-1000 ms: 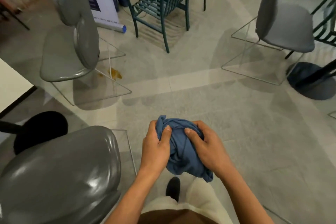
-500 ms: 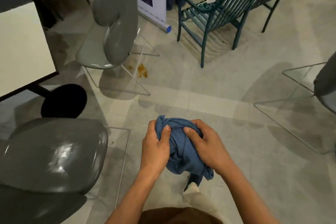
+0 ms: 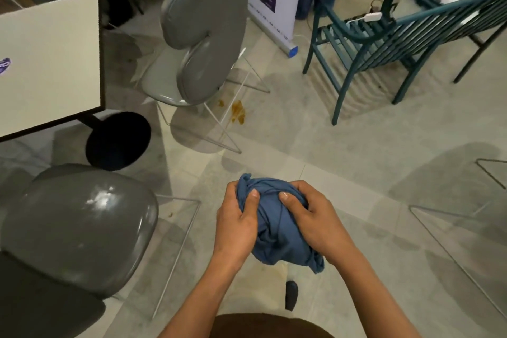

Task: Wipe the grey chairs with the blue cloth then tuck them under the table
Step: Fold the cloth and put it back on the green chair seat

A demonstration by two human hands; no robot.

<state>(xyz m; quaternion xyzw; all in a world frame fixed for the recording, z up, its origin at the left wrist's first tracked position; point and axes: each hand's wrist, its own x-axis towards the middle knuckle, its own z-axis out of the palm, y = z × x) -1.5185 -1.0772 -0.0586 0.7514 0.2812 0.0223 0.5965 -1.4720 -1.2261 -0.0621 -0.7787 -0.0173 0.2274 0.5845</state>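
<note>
Both bare forearms are reaching forward, meeting at waist height. The left hand (image 3: 238,223) and right hand (image 3: 311,218) are curling round the cloth (image 3: 277,230) between them, thumbs pressing on top.

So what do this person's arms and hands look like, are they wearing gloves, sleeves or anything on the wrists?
No gloves: the left hand and right hand are bare, with short, unpainted nails. Both forearms are bare as far up as the view shows, so no sleeves are visible, and no watch, bracelet or rings show. At the bottom edge a brown garment is visible.
</note>
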